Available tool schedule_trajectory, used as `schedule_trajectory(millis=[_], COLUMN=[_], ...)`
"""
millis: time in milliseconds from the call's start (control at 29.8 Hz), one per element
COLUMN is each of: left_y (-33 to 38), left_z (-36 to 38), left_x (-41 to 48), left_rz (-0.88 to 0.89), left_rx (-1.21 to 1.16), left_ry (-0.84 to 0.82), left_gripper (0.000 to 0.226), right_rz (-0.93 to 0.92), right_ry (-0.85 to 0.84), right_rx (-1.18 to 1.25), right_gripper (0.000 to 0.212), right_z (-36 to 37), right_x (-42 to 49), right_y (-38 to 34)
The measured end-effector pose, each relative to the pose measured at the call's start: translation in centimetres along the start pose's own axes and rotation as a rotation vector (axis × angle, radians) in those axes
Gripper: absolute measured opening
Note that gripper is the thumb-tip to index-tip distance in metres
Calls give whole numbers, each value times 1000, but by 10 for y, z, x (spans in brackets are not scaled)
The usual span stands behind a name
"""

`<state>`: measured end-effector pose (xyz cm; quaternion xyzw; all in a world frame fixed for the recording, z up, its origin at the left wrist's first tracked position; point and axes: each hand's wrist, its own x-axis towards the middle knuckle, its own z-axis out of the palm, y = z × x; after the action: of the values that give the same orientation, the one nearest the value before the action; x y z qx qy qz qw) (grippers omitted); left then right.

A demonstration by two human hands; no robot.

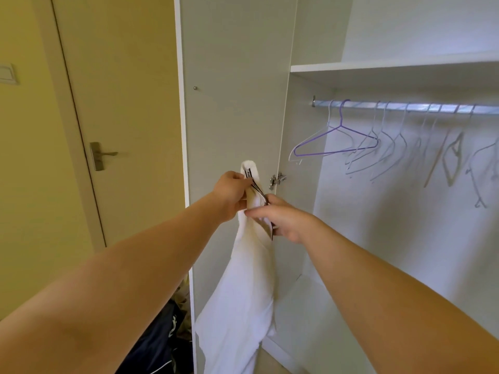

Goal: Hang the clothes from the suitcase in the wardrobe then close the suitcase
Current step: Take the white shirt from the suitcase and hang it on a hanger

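A white garment (pixel 243 292) with a dark-striped collar hangs down in front of the open wardrobe door (pixel 232 103). My left hand (pixel 232 193) grips its collar near the top. My right hand (pixel 280 217) pinches the collar edge just below and to the right. Inside the wardrobe, a metal rail (pixel 405 107) carries a purple hanger (pixel 334 141) and several pale bare hangers (pixel 391 147). The suitcase is not in view.
A white shelf (pixel 391 67) runs above the rail. A door hinge (pixel 276 179) sits beside my hands. A yellow room door with a metal handle (pixel 101 155) stands at the left. Dark clothing (pixel 162 341) lies low at the left of the wardrobe door.
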<state>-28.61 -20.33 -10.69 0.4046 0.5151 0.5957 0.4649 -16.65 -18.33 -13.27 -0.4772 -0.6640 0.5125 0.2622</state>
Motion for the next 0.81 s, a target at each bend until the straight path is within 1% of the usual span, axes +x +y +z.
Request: schedule_trajectory(millis=[34, 101, 134, 168, 202, 269, 302, 336, 369, 437, 470, 537, 605, 638, 705, 772, 806], left_y=[2, 6, 8, 9, 10, 13, 15, 17, 18, 17, 15, 11, 6, 3, -2, -9, -11], left_z=[0, -1, -3, -5, -7, -9, -10, -12, -12, -13, -12, -13, -8, -6, -1, 4, 8], left_x=[-2, -5, -5, -4, -2, -1, -1, 0, 1, 1, 4, 7, 9, 10, 13, 18, 20], left_rz=[8, 37, 64, 100, 137, 167, 154, 118, 61, -68, -105, -95, -62, -74, -178, -232, -238], left_rx=[2, 32, 44, 60, 91, 208, 270, 318, 360, 477, 564, 771, 970, 1034, 992, 942, 957], left_ry=[-31, -89, -99, -103, -107, -122, -129, -137, -147, -167, -167, -137, -160, -190, -269, -308, -289], left_gripper=[16, 15, 17, 24, 36, 58, 62, 58, 45, 11, 6, 3, 17, 27, 39, 32, 26], right_rz=[-9, -120, -183, -238, -276, -305, -304, -297, -287, -277, -274, -277, -279, -283, -291, -295, -294], right_ry=[1, 117, 185, 245, 284, 298, 281, 263, 255, 255, 261, 251, 232, 230, 256, 276, 269], right_rx=[-7, -66, -86, -91, -86, -97, -108, -119, -125, -134, -134, -139, -166, -177, -160, -152, -165], right_gripper=[16, 11, 13, 15, 17, 20, 22, 25, 27, 26, 25, 20, 20, 20, 21, 21, 19], right_z=[2, -3, -6, -10, -14, -21, -24, -27, -31, -36, -39, -41, -44, -45, -52, -58, -62], right_x=[2, 6, 9, 13, 14, 15, 15, 12, 10, 8, 8, 8, 6, 6, 7, 8, 8], right_y=[2, 1, 2, 3, 2, 1, 0, -1, -1, 2, 5, 9, 12, 12, 13, 13, 13])
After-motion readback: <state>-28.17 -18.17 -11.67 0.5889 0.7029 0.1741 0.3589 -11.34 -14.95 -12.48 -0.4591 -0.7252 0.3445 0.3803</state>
